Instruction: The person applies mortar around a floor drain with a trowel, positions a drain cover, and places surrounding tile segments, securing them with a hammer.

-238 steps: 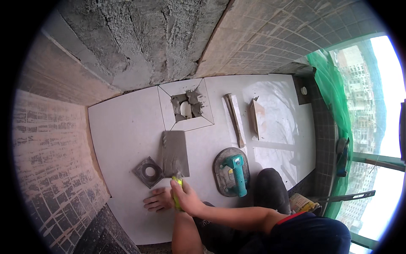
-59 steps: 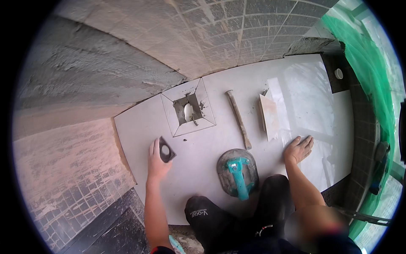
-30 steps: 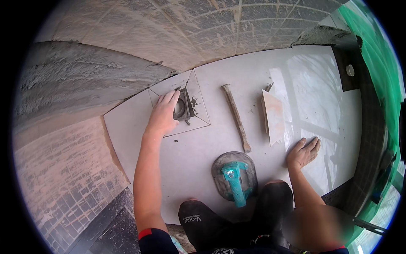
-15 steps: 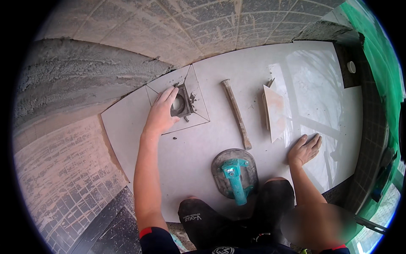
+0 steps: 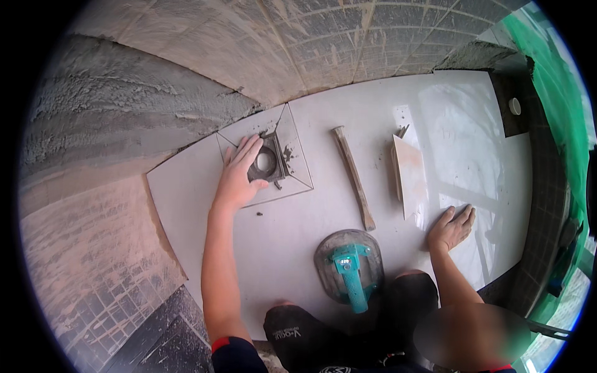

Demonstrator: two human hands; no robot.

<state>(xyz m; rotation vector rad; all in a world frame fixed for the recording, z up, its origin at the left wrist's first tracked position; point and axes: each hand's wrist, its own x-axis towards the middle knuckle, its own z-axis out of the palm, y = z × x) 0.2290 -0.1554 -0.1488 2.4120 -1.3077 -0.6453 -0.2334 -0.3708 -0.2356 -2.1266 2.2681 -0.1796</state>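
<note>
My left hand point(image 5: 236, 178) spans the left side of a dark square floor drain point(image 5: 272, 144) with a round hole. Its fingers lie at the drain's far edge and the thumb at its near edge, closed about it. Cut tile pieces point(image 5: 297, 146) frame the drain, with dark mortar crumbs on them. To the right, my right hand point(image 5: 451, 230) rests flat with fingers spread on the large pale tile point(image 5: 280, 248). Between the hands lie a long flat metal bar point(image 5: 354, 180) and a small stack of tile offcuts point(image 5: 409, 174).
Before my knees stands a teal-handled tool with an oval dark base point(image 5: 351, 267). A mortar-smeared tiled wall point(image 5: 323, 37) runs along the far side, and a grey mortar strip point(image 5: 124, 105) at the left. Green netting point(image 5: 556, 105) hangs at the right, near a white round cap point(image 5: 514, 106).
The view has shifted slightly, so everything sits a little lower. My left hand stays at the drain, with more of the round hole showing; my right hand remains flat on the tile.
</note>
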